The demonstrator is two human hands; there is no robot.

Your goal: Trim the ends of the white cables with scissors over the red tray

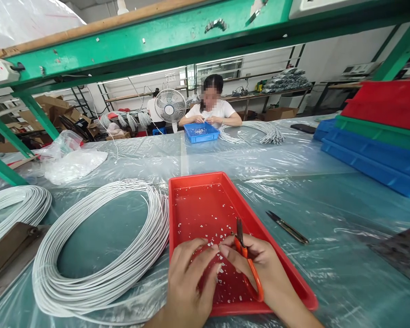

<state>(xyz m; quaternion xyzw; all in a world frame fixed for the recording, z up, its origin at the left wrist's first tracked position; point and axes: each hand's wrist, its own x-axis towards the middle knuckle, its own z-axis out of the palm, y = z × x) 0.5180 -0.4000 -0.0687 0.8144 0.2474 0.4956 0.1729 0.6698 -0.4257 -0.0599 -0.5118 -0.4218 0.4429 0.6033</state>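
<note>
1. In the head view, small cutters with orange handles and dark metal blades [254, 278] are gripped in the right hand [259, 262], the blades pointed away from the wrist.
2. The left hand [191, 278] is held with its fingers bent and its fingertips close to those of the right; whether anything is pinched there cannot be told.
3. Below both hands, a shallow rectangular red plastic tray [194, 209] is seen, strewn with small white scraps [221, 236].
4. To the left of the left hand, a large coil of thin white cable [85, 289] is laid beside the tray, with a second white coil [37, 205] farther left.
5. Beyond the right hand, to its right, slim dark metal snips [287, 228] are laid on the film-covered green table [328, 278].
</note>
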